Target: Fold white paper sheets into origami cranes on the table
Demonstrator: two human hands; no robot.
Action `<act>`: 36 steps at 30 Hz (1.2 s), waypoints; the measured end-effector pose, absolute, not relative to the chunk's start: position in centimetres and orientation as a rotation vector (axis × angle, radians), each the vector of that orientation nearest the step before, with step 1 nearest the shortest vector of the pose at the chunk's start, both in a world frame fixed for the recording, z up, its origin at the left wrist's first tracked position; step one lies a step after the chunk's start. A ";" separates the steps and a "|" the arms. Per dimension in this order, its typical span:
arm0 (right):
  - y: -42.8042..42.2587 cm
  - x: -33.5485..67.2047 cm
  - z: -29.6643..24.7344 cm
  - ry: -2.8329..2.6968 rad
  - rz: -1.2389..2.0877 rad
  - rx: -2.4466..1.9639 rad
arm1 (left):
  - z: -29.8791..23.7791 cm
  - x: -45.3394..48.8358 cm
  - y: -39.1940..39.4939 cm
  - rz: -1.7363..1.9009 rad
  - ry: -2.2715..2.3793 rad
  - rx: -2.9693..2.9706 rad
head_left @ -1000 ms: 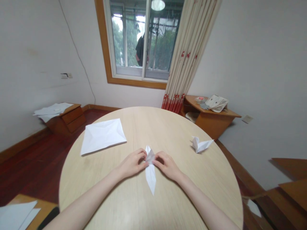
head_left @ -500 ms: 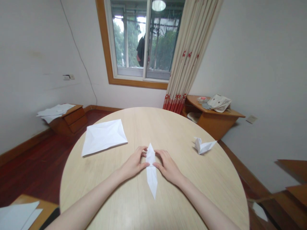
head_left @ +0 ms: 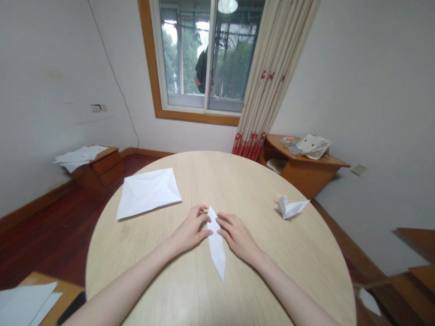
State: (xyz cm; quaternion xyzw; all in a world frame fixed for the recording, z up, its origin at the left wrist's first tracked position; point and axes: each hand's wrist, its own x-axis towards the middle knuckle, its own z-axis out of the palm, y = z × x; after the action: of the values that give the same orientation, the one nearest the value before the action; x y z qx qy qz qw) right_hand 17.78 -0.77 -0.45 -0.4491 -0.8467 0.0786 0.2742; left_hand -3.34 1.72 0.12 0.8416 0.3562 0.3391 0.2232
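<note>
Folded white paper (head_left: pixel 217 256) is lying on the surface (head_left: pixel 217 176), between left hand (head_left: pixel 192 228) and right hand (head_left: pixel 241 233) — both are touching its edges, with fingers parted. Its upper flap (head_left: pixel 213 222), raised a second ago, is now lying flat — seemingly it is being pressed.

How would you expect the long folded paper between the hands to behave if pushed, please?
The folded paper is probably light, being only paper. Its flat shape seems unlikely to roll, and its tapered tip might bend.
</note>
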 end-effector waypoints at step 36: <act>-1.1 17.8 0.3 -1.992 0.417 -1.223 | 0.8 -3.5 1.7 0.736 1.053 2.631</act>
State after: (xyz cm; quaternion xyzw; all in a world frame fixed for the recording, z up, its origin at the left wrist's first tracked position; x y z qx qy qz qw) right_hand 17.79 -1.07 0.31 -0.4775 -0.7781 0.1629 0.3742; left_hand -3.52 1.68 0.83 0.8935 0.3575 0.2499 0.1065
